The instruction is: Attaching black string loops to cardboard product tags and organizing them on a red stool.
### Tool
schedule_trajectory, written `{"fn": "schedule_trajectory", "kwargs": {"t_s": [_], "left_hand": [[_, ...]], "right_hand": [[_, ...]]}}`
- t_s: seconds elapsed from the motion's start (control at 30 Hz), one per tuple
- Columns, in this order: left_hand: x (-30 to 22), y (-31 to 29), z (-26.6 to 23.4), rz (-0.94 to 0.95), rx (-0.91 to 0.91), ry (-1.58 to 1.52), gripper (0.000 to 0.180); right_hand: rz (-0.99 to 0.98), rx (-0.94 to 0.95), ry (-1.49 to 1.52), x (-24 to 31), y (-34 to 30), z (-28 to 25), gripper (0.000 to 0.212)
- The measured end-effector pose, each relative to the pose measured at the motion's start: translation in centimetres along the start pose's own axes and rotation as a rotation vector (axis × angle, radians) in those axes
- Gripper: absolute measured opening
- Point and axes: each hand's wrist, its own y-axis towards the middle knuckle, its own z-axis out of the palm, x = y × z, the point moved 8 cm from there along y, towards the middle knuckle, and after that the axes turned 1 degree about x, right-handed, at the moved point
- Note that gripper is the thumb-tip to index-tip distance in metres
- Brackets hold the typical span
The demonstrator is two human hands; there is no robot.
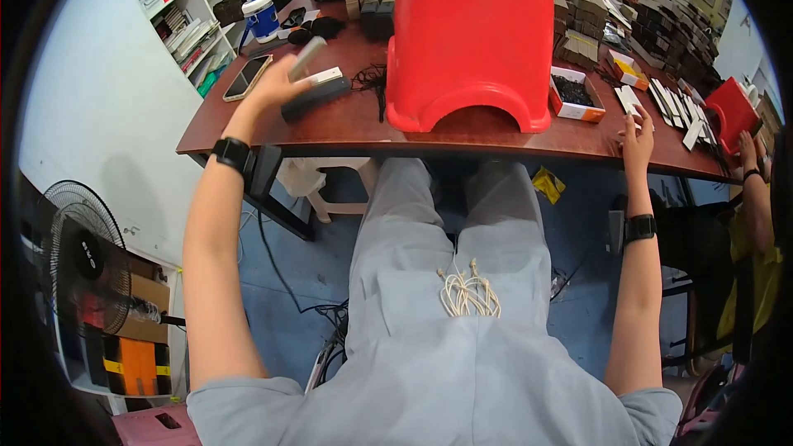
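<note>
- Left hand (268,87), upper left of the frame: thumb and fingers look clamped on a pale grey slab (309,58), tilted up, perhaps to clear the dark box (310,105) just below; motion blurs it.
- The phone (248,79) lies flat beside that hand, likely set aside near the table's corner.
- Red stool (471,41), top centre: it stands on the tabletop, seat up, its arched cut-out toward the person, probably serving as a raised stand.
- Pale cord (469,293), lower centre: bundled on the lap, probably to keep it handy.
- The open carton (576,97) of small black pieces sits right of the stool, presumably within easy reach.
- Right hand (638,142), right of the frame: fingertips meet white strips (629,101) near the table edge; whether they are pinched together on one, I cannot tell.
- Surface: a reddish-brown table (351,130), spanning the upper frame.
- Room: fan (87,256) at far left, white shelves (186,21) upper left, blue floor (268,326) below, co-worker's hand (748,151) at far right.
</note>
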Motion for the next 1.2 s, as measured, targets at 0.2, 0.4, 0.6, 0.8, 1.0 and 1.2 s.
{"fn": "schedule_trajectory", "kwargs": {"t_s": [0.2, 0.4, 0.6, 0.8, 1.0, 1.2], "left_hand": [[-1.3, -1.5, 0.6, -0.099, 0.143, 0.036, 0.04], [-1.8, -1.1, 0.8, -0.125, 0.238, 0.243, 0.044], [-1.1, -1.3, 0.6, -0.195, 0.225, 0.174, 0.035], [0.7, -2.9, -1.2, -0.354, 0.089, -0.124, 0.034], [1.1, -3.1, -0.5, -0.286, 0.066, -0.157, 0.033], [-0.2, -3.1, -2.1, -0.377, 0.061, -0.124, 0.031]], "right_hand": [[-0.033, 0.012, 0.163, 4.0, -0.7, 0.2, 0.029], [-0.11, 0.06, 0.313, 9.9, -2.5, 1.7, 0.03], [-0.116, 0.102, 0.398, 13.2, -3.7, 3.5, 0.029], [-0.155, 0.213, 0.526, 17.2, -5.4, 5.6, 0.029], [-0.222, 0.346, 0.637, 20.3, -7.2, 8.8, 0.031], [-0.201, 0.431, 0.715, 21.5, -8.3, 10.1, 0.021]]}}
